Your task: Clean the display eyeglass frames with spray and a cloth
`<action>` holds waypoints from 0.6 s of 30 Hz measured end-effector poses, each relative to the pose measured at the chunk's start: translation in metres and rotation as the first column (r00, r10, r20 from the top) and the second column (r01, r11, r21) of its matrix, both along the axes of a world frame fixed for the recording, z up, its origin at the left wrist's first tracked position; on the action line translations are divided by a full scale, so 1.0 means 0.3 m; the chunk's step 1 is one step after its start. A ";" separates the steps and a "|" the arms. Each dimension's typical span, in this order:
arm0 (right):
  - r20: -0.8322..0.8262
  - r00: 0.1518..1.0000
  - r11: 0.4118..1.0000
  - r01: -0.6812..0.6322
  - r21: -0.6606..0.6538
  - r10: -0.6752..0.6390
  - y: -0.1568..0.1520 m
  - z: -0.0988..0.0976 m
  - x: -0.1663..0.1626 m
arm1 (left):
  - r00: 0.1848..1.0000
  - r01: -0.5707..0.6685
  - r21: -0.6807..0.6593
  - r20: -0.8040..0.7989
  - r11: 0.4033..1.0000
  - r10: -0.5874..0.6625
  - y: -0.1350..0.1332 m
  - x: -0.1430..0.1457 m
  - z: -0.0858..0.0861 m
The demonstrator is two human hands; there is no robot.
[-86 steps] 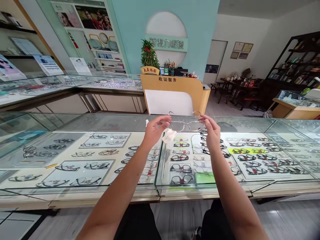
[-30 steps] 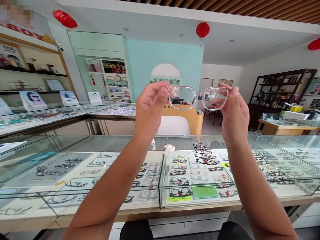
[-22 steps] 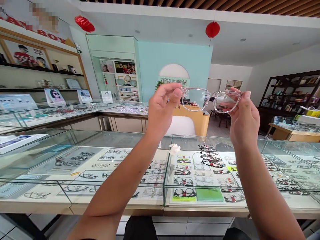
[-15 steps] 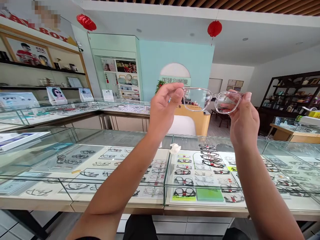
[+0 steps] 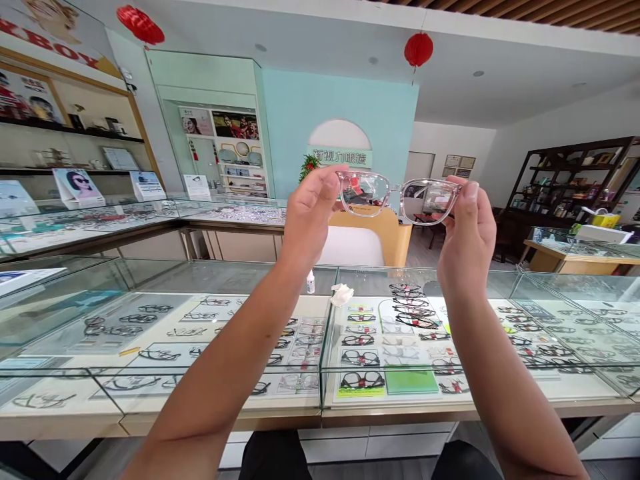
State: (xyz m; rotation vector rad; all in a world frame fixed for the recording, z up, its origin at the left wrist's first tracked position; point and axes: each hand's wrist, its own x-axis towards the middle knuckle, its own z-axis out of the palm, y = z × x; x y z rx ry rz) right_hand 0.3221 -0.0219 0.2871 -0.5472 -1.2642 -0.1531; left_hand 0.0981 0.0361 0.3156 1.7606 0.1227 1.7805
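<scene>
A pair of clear-framed glasses [image 5: 399, 197] is held up at eye level in front of me, lenses facing me. My left hand [image 5: 309, 217] pinches the frame's left end between thumb and fingers. The right end is pinched by my right hand [image 5: 465, 237] in the same way. Both arms stretch out above a glass display counter [image 5: 210, 280]. A crumpled white cloth [image 5: 341, 294] and a small white bottle [image 5: 311, 282] lie on the counter's glass top below the glasses.
The counter holds several rows of spectacle frames [image 5: 400, 333] under glass. A wooden cashier desk [image 5: 373, 233] stands behind it. More glass cases [image 5: 100, 223] run along the left, dark shelving [image 5: 575, 187] stands at the right. Red lanterns [image 5: 419, 49] hang from the ceiling.
Both hands lifted the glasses from just above the counter to eye level. Over the last second the grip has stayed the same; only the view shifts slightly.
</scene>
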 end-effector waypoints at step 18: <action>-0.171 0.976 0.987 -0.149 -0.056 0.138 0.062 0.012 -0.032 | 0.984 -0.123 -0.024 0.130 0.992 0.125 0.032 0.045 -0.033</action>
